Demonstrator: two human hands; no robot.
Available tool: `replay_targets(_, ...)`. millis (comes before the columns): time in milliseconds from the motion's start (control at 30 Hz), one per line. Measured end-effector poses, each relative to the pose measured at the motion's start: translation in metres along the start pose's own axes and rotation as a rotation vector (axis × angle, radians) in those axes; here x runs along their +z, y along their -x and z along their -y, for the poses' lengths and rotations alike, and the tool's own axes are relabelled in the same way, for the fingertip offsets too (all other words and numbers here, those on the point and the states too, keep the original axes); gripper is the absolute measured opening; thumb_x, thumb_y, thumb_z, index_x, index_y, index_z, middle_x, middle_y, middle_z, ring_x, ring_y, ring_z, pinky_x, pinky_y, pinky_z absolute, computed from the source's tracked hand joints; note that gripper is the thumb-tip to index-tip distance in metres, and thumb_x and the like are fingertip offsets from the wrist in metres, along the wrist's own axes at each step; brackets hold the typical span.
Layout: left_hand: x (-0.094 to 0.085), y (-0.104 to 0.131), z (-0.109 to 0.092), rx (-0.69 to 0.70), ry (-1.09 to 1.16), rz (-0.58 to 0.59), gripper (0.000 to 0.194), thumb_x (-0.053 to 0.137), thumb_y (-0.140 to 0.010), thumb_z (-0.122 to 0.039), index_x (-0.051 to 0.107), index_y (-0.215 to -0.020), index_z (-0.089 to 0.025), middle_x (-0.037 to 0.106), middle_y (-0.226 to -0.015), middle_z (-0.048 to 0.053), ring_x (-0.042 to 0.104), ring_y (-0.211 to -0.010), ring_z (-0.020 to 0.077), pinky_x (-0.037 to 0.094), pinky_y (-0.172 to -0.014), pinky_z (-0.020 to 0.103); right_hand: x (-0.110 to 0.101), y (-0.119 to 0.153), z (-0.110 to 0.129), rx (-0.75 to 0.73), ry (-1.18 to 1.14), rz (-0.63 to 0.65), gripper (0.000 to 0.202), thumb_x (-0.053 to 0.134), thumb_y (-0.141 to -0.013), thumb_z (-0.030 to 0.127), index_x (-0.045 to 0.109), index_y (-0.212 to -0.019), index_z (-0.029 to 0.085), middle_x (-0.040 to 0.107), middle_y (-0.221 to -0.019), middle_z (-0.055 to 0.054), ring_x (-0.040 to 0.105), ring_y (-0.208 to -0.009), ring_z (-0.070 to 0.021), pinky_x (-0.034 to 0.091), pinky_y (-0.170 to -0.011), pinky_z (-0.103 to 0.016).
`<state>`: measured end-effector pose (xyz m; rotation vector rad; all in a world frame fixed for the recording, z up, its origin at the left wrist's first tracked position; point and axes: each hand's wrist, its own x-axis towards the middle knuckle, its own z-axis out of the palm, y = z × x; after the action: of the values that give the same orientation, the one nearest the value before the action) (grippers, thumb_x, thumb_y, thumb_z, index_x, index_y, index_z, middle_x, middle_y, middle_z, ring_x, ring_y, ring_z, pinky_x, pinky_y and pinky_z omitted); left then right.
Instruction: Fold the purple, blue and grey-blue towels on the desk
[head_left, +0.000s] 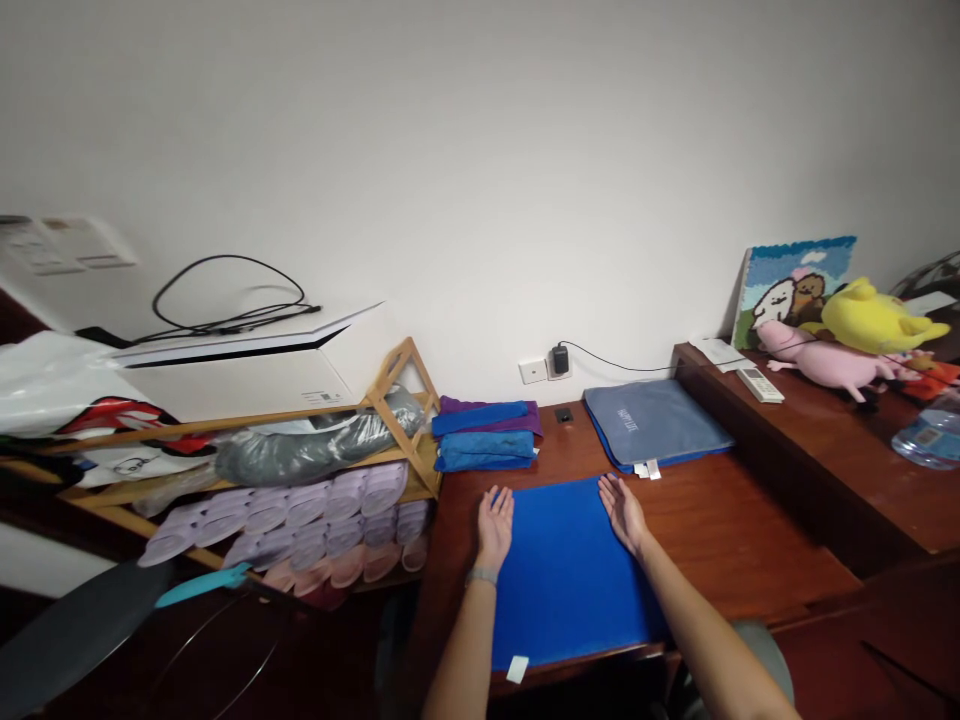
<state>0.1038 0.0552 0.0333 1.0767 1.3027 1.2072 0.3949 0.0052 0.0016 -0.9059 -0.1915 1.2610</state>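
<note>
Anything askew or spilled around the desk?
No spill visible. On the shoe rack, the white box looks imperfectly closed: a dark gap shows beneath its lid. The blue fabric lies flat, its white tag protruding in front.

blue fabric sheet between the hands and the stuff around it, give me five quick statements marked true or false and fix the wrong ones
1. The blue fabric sheet lies flat between the left hand and the right hand. True.
2. The white tag is at the sheet's far edge. False: it is at the near edge, toward the left corner.
3. The wristband circles the right wrist. False: it circles the left.
4. The grey fabric piece bears white lettering. True.
5. Both hands are clenched into fists. False: both are open, fingers extended.
</note>
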Motion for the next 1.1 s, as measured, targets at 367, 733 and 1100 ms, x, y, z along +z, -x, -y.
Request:
replay_targets(367, 0.046, 0.07, 0.024, 0.575, -0.843, 0.289, 0.051, 0.039, -0.106, -0.047, 0.058, -0.15, -0.028, 0.052, -0.162, 0.007, 0.042, -0.153, 0.0268, 0.028, -0.13, 0.053, 0.027, 0.057, -0.053, 0.03, 0.016, 0.151, 0.04, 0.083, -0.077, 0.049, 0.078, -0.108, 0.024, 0.074, -0.134, -0.008, 0.057, -0.14, -0.0274, 0.042, -0.122, -0.045)
replay_targets(733, -0.056, 0.04, 0.028, 0.437, -1.212, -0.001, 0.067, 0.035, -0.103, -0.051, 0.048, -0.157, -0.015, 0.042, -0.166, 0.018, 0.035, -0.156, 0.0354, 0.025, -0.129, 0.058, -0.018, 0.028, 0.021, 0.063, -0.123, -0.055, 0.026, 0.059, -0.092, 0.043, 0.068, -0.108, 0.024, 0.073, -0.132, -0.011, 0.056, -0.142, -0.0236, 0.05, -0.117, -0.045)
replay_targets(1100, 0.057, 0.046, 0.023, 0.627, -1.145, 0.283, 0.057, 0.04, -0.104, -0.045, 0.053, -0.155, -0.023, 0.045, -0.165, 0.012, 0.039, -0.155, 0.0292, 0.029, -0.129, 0.054, 0.026, 0.036, -0.022, 0.212, -0.163, 0.129, 0.038, 0.057, -0.093, 0.049, 0.07, -0.114, 0.02, 0.071, -0.136, -0.015, 0.055, -0.143, -0.0245, 0.05, -0.115, -0.045)
